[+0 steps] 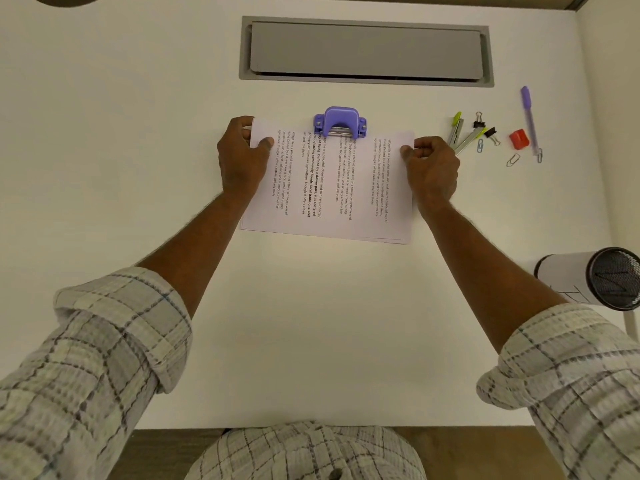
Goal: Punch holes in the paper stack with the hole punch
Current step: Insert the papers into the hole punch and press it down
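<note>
Pale plaid shirt sleeves [104, 358], cuffs rolled

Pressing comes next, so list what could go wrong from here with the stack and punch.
1. Sheets at the near edge of the stack lie slightly fanned, so holes may not line up through all of them.
2. The left hand and right hand both pinch the stack's far corners; neither is on the punch. Freeing one to press could let the paper slip or skew.

Materials and finishes

Punch [340, 121]: glossy purple plastic, bright metal bar. Stack [329, 188]: matt white printed paper. Desk [138, 133]: smooth matt white. Sleeves [104, 341]: checked woven cloth. Cup [613, 278]: black mesh.
</note>
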A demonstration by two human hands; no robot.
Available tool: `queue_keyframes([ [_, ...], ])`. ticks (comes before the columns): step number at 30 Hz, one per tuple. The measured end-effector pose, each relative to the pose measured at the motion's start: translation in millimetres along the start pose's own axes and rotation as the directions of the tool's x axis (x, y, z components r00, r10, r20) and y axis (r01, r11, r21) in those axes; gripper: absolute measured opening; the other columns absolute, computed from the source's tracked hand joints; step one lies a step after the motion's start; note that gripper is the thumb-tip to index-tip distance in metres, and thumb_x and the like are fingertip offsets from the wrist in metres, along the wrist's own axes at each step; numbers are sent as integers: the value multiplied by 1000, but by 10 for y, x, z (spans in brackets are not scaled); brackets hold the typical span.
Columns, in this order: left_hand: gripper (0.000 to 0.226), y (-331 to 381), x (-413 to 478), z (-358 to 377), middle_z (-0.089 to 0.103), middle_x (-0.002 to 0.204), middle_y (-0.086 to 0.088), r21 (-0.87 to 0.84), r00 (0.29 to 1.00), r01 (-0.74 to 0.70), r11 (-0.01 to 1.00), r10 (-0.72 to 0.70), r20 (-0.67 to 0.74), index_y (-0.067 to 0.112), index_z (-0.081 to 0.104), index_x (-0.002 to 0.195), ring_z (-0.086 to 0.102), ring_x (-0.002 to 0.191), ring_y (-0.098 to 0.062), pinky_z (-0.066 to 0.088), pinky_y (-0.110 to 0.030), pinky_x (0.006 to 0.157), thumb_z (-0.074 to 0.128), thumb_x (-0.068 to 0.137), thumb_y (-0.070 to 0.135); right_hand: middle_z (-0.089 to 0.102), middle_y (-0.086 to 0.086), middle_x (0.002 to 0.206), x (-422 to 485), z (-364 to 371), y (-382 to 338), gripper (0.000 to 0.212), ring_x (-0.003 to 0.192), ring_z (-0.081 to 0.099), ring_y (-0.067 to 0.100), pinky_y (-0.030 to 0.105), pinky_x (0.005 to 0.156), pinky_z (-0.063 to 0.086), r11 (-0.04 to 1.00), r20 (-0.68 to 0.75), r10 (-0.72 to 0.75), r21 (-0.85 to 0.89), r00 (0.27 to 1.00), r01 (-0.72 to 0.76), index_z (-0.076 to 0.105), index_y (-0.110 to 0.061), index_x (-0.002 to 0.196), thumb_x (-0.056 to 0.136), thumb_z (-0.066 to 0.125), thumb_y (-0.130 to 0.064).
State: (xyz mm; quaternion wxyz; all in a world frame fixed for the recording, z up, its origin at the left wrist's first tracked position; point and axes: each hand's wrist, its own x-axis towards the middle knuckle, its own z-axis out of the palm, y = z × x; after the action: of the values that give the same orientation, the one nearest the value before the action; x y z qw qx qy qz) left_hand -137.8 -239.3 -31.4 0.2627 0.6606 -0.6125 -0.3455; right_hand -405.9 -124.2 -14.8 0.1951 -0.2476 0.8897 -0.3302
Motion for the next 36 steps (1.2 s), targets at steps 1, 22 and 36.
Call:
queue_keyframes([
  [1, 56, 5, -18, 1, 57, 147, -6, 35, 1000, -20, 999, 20, -6, 13, 50, 145, 60, 129, -23, 48, -27, 106, 69, 97, 34, 67, -18, 88, -12, 0, 3, 29, 88, 63, 5, 30, 86, 53, 1000, -8, -26, -14, 1000, 25, 67, -28, 113, 88, 69, -42],
  [22, 73, -125, -1181, 784, 5, 174, -6, 454, 745, -648, 611, 388, 542, 14, 8, 166, 2, 162, -25, 0, -48, 132, 23, 107, 55, 9, 12, 168, 22, 430, -640, 75, 156, 10, 25, 32, 127, 6, 388, 659, -580, -294, 479, 874, 12, -7, 159, 95, 48, 7],
  [36, 75, -104, -1175, 823, 18, 172, -6, 423, 769, -625, 656, 422, 481, 16, 19, 164, 13, 161, -27, -9, -44, 128, 30, 104, 60, 4, 9, 169, 5, 611, -468, 77, 157, 2, 22, 39, 128, -1, 364, 636, -575, -366, 516, 857, 8, -10, 160, 103, 24, -59],
])
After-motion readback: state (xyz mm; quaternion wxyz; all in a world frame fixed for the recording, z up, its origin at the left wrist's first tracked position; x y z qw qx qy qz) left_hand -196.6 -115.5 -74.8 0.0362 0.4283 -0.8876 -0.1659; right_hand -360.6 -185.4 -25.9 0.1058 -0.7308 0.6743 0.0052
